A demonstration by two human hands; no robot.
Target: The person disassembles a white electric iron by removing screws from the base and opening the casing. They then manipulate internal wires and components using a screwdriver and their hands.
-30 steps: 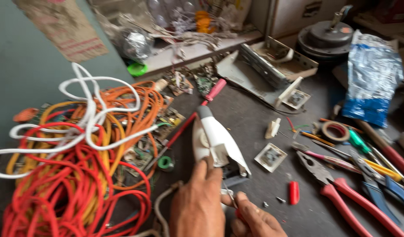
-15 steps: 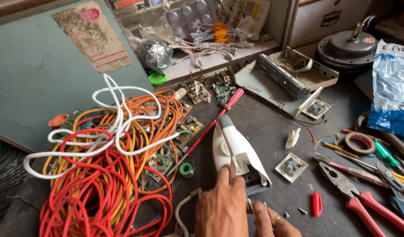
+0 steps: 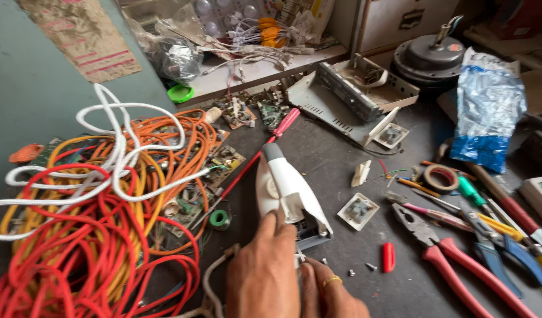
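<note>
Left hand (image 3: pixel 264 272) is kept clamped on the iron (image 3: pixel 286 189); right hand (image 3: pixel 330 292), grip hidden, has edged beside it. Cables (image 3: pixel 88 235) crowd the left, pliers (image 3: pixel 442 253) the right.

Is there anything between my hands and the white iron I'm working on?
Nothing visible. The left hand already rests on the rear of the white iron, and the right hand sits right beside its open base, with no tool or wire between them.

Bare bench (image 3: pixel 330 156) runs open ahead of the iron (image 3: pixel 286 188), up to the metal chassis (image 3: pixel 347 100). Left side blocked by the cable heap (image 3: pixel 88 224) and circuit boards (image 3: pixel 218 162). Right side crowded: switch plate (image 3: pixel 357 211), pliers (image 3: pixel 448 253), tape roll (image 3: pixel 440 176).
</note>
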